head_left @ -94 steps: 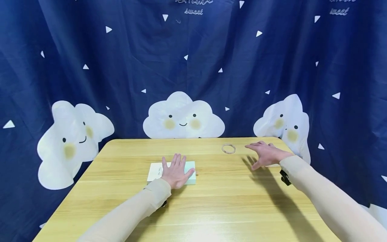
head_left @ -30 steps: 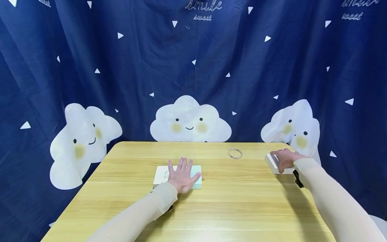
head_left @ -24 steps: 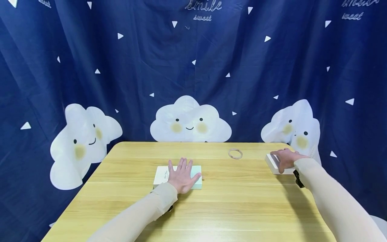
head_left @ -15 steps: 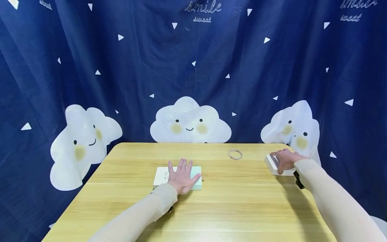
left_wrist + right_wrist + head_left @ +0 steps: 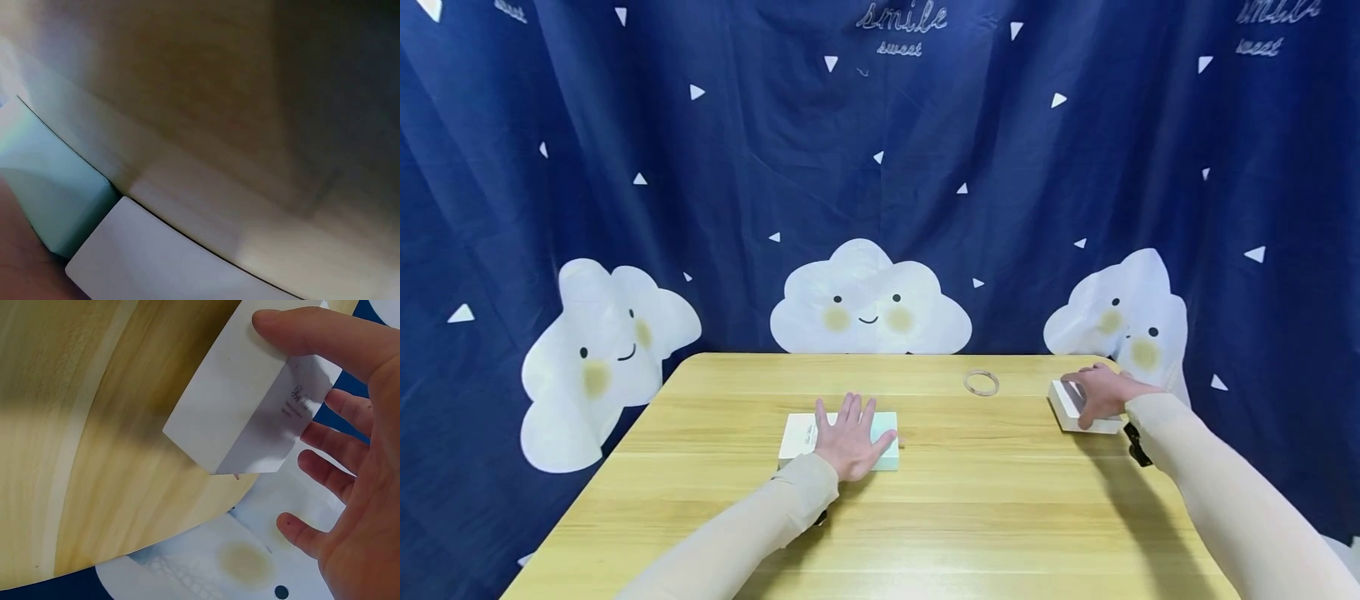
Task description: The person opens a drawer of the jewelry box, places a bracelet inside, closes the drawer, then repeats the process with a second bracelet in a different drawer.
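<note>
In the head view my left hand (image 5: 847, 442) lies flat with spread fingers on a box, white (image 5: 796, 433) with small print on its left part and mint green (image 5: 886, 454) on its right. The left wrist view shows the mint part (image 5: 56, 181) beside the white part (image 5: 162, 256). Near the table's right edge, my right hand (image 5: 1103, 393) grips a white box (image 5: 1069, 403). Seen from the right wrist, the thumb presses one long side of this box (image 5: 219, 406) and the fingers reach the opposite side; dark lettering shows between them.
A thin pale bangle (image 5: 982, 394) lies at the back of the wooden table (image 5: 970, 517), between the two boxes. A small brownish tab (image 5: 902, 442) sticks out at the mint end. Behind the table hangs a blue curtain (image 5: 730, 200) with smiling clouds.
My right hand has come to the white box from farther left and taken hold of it. In the last half second hand and box have shifted slightly left. The left hand stays on its box.
</note>
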`<state>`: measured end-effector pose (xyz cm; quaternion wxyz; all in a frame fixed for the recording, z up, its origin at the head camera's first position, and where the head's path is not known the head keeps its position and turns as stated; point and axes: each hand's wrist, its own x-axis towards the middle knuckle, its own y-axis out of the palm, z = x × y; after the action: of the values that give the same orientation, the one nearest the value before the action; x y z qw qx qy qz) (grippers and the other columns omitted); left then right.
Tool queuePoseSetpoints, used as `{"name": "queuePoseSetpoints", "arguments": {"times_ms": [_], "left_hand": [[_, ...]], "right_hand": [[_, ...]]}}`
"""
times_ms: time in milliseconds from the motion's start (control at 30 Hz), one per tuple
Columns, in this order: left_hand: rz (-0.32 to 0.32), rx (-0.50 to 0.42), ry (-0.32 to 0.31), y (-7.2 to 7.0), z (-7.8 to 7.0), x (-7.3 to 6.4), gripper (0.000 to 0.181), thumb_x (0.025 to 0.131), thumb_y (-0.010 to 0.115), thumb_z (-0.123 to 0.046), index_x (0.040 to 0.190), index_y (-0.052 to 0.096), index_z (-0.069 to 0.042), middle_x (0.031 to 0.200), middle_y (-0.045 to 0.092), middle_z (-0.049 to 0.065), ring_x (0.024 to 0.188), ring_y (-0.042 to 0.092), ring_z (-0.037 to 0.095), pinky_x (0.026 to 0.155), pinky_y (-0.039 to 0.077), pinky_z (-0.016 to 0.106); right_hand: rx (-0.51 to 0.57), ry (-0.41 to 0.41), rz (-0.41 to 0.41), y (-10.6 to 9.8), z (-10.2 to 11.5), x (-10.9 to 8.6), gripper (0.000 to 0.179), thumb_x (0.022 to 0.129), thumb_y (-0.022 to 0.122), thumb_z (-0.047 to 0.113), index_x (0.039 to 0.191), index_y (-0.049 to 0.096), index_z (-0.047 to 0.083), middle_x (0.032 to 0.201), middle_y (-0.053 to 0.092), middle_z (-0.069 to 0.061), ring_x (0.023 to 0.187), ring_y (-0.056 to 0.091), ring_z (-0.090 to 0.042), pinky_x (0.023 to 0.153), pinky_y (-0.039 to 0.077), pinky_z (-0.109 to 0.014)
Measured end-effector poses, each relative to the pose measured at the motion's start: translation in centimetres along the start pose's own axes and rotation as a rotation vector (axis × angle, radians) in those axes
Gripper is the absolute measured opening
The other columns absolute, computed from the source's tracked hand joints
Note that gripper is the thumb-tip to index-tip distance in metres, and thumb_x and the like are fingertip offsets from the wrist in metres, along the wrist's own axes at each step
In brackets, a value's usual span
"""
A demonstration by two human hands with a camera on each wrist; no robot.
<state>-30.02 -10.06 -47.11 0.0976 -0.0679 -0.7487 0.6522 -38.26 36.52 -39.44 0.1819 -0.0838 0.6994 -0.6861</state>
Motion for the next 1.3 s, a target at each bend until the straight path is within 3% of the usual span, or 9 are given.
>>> {"name": "queuePoseSetpoints", "arguments": {"times_ms": [300, 667, 1067, 1300], "left_hand": [[0.017, -0.007, -0.015, 0.3, 0.3, 0.2, 0.088, 0.097, 0.016, -0.075, 0.163, 0.020, -0.017, 0.168, 0.019, 0.014, 0.157, 0.009, 0.028, 0.115, -0.010, 0.072], [0.011, -0.019, -0.016, 0.3, 0.2, 0.2, 0.087, 0.098, 0.019, -0.074, 0.162, 0.021, -0.016, 0.168, 0.019, 0.015, 0.157, 0.010, 0.029, 0.115, -0.011, 0.072], [0.014, -0.012, -0.002, -0.9, -0.3, -0.3, 0.082, 0.101, 0.025, -0.068, 0.161, 0.025, -0.013, 0.166, 0.023, 0.017, 0.156, 0.015, 0.032, 0.116, -0.005, 0.073], [0.007, -0.013, -0.001, -0.4, -0.4, -0.1, 0.084, 0.100, 0.023, -0.070, 0.161, 0.024, -0.014, 0.166, 0.023, 0.017, 0.156, 0.014, 0.031, 0.115, -0.007, 0.073]], "right_hand": [[-0.005, -0.029, -0.010, -0.4, 1.6, 0.3, 0.091, 0.060, 0.086, 0.030, 0.143, 0.055, 0.010, 0.135, 0.059, -0.020, 0.117, 0.048, -0.038, 0.083, 0.043, -0.065], [-0.023, -0.056, -0.051, -0.8, 2.4, -0.1, 0.090, 0.060, 0.086, 0.034, 0.141, 0.057, 0.011, 0.130, 0.062, -0.016, 0.115, 0.050, -0.036, 0.085, 0.042, -0.061], [-0.030, -0.098, -0.078, -1.6, 4.4, -0.5, 0.087, 0.060, 0.088, 0.035, 0.139, 0.059, 0.013, 0.121, 0.065, -0.010, 0.105, 0.050, -0.026, 0.077, 0.039, -0.044], [-0.040, -0.114, -0.070, -2.0, 5.4, -0.8, 0.087, 0.062, 0.087, 0.036, 0.140, 0.058, 0.013, 0.123, 0.065, -0.009, 0.107, 0.050, -0.026, 0.082, 0.043, -0.051]]}}
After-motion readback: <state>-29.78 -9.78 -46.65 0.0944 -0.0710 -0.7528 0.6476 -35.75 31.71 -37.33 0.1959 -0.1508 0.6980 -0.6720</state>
